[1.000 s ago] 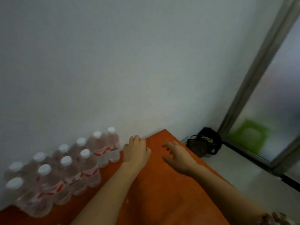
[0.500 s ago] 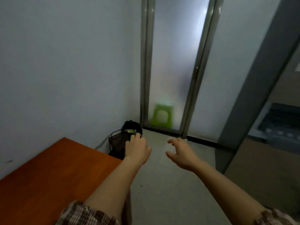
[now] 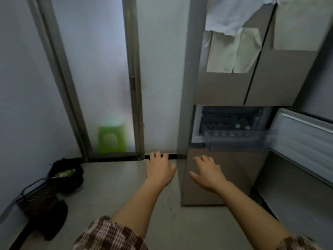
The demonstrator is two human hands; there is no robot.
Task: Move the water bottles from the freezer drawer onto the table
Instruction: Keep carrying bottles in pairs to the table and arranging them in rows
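Both arms are stretched out ahead, palms down, and neither is holding a thing. The left hand (image 3: 159, 169) hangs over the grey floor (image 3: 111, 192) with its fingers loosely spread, empty. The right hand (image 3: 207, 173) sits just beside it, a little lower and to the right, fingers fanned and thumb out to the side, empty too, seen against the brown lower front of the fridge (image 3: 228, 170). Checked sleeves (image 3: 108, 235) show at the bottom edge.

The fridge stands at the right, upper doors shut with pale sheets of paper (image 3: 232, 51) stuck or hanging on them. Below those doors the freezer compartment is open, and a clear freezer drawer (image 3: 239, 139) is pulled out toward the camera. Along it runs a row of small pale round shapes, with a couple more behind in the darker tray, and these look like the caps of the water bottles (image 3: 232, 134) (too small and blurred to count). They are well above and beyond both hands, nothing touching them. At the far right a white ribbed panel (image 3: 302, 141) swings out, apparently the open freezer door.

To the left, a frosted glass door (image 3: 100, 69) in a grey frame, a green shape (image 3: 110, 139) blurred behind it. In the lower left corner, on the floor, a black bag (image 3: 66, 175) and a dark wire basket (image 3: 36, 197) sit close together.
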